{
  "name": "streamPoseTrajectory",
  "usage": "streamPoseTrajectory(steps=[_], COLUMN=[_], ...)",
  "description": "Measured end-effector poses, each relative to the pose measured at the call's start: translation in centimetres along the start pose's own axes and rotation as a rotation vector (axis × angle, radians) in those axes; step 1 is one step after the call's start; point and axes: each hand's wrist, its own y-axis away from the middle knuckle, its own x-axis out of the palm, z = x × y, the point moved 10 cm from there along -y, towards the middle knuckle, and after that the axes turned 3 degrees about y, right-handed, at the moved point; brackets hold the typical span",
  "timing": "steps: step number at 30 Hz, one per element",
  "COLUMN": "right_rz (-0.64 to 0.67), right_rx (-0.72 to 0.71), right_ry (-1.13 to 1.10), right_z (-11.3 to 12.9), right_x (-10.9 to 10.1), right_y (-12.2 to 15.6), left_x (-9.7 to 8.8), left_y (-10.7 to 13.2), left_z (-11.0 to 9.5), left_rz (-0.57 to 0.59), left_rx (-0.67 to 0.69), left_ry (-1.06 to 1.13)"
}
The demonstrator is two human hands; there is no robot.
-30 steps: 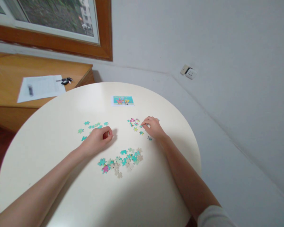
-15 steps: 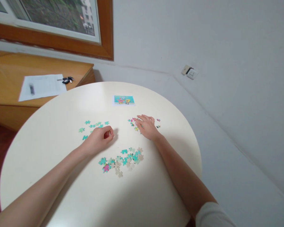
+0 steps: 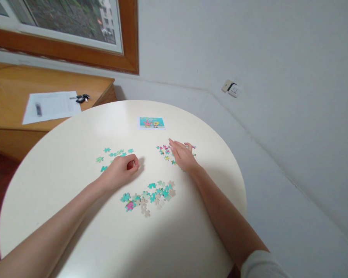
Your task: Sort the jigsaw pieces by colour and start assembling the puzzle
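Observation:
My left hand rests on the white table with its fingers curled round to the thumb. Whether anything sits inside that loose fist is hidden. Beside and partly under it lies a loose group of green and teal puzzle pieces. My right hand is stretched out, fingers extended, over a cluster of small pink, yellow and teal puzzle pieces, some of which it covers. Nearer to me is a heap of teal, beige and pale green puzzle pieces, with a pink piece at its left end.
A picture card with two cartoon figures lies on the far part of the round table. Behind it on the left, a wooden desk carries a paper sheet and keys. A wall stands at the right.
My right hand has drawn slightly right and its fingers have straightened, uncovering several pink and teal pieces on its left. My left hand has stayed in place.

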Motion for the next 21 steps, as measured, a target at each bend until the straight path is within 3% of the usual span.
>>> streamPoseTrajectory(steps=[11, 16, 21], right_rz=[-0.008, -0.072, -0.018], right_rx=[-0.016, -0.066, -0.121], right_ry=[0.086, 0.086, 0.105], right_z=[-0.2, 1.6, 3.3], right_x=[0.3, -0.4, 0.7], right_y=[0.1, 0.0, -0.3], left_x=[-0.2, 0.0, 0.0], left_y=[0.1, 0.1, 0.1], left_z=[-0.4, -0.2, -0.4], left_rz=[-0.005, -0.003, 0.001], left_rx=[-0.017, -0.036, -0.039], left_ry=[0.021, 0.038, 0.025])
